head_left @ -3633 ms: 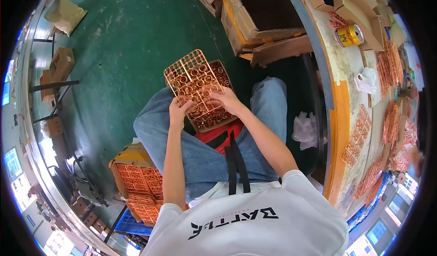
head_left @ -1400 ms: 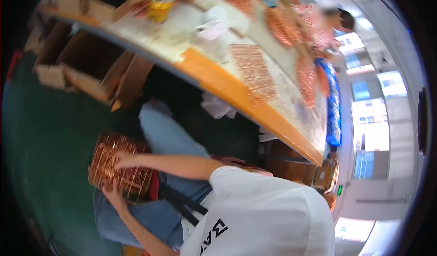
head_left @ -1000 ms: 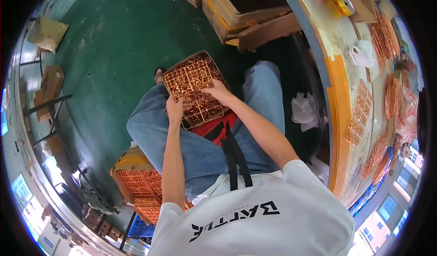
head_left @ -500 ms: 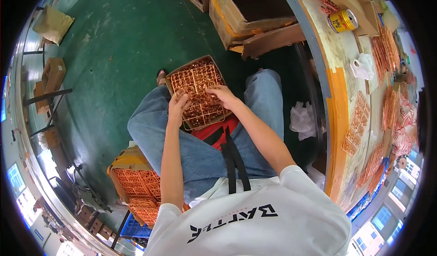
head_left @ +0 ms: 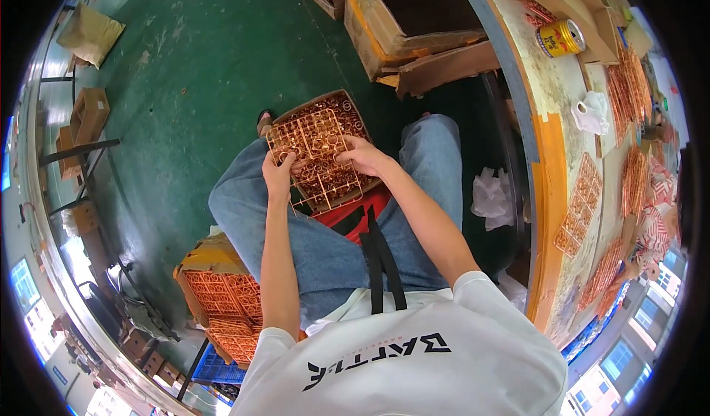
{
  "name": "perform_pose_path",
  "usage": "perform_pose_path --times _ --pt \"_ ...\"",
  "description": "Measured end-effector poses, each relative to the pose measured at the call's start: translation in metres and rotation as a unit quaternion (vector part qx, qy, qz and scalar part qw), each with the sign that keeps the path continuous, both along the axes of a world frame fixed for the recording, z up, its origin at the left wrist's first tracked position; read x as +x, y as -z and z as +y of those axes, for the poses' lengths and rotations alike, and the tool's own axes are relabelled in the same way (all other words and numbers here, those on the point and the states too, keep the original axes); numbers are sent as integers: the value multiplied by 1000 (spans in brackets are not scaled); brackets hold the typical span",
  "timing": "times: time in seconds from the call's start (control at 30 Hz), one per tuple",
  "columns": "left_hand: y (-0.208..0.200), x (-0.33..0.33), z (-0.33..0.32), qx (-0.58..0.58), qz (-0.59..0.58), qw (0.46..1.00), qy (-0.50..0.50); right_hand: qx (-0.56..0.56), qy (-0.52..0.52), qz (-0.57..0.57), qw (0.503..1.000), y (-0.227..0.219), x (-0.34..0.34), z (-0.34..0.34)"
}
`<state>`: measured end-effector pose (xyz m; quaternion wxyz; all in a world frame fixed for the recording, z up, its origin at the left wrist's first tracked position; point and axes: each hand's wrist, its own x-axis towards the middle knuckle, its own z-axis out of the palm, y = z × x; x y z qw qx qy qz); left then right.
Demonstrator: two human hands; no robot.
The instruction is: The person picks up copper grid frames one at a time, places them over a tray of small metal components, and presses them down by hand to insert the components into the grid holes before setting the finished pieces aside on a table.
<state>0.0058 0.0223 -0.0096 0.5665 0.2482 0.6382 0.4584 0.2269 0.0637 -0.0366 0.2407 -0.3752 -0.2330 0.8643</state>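
A copper-coloured lattice frame [head_left: 323,129] with small rings in it is held over an open cardboard box [head_left: 372,185] between my knees. Loose copper-coloured rings [head_left: 353,114] fill the box. My left hand [head_left: 278,173] grips the frame's left side, thumb on top. On its right side my right hand [head_left: 364,156] pinches the frame between thumb and fingers. The frame lies tilted, its lower left corner sticking out past the box edge. A red surface [head_left: 379,198] shows beneath the box.
More copper-coloured frames [head_left: 229,298] fill a carton by my left hip. On the right stands a workbench [head_left: 543,187] with flat frames [head_left: 579,205], a yellow can [head_left: 560,38] and a white plastic bag [head_left: 590,113]. A large carton [head_left: 370,42] stands ahead.
The frame has shifted left and turned a little over the box. My left hand has moved slightly left with it, while the right hand stays almost in place.
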Motion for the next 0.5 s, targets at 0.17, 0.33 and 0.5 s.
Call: perform_pose_path --times 0.17,0.33,0.5 --pt "6 6 0 4 68 998 -1 123 -51 -216 967 7 -4 -6" --pt "7 6 0 -39 21 999 -31 0 -1 -168 986 -2 -12 -8" --pt "7 7 3 -68 -42 996 -24 5 10 -132 991 2 -8 -6"
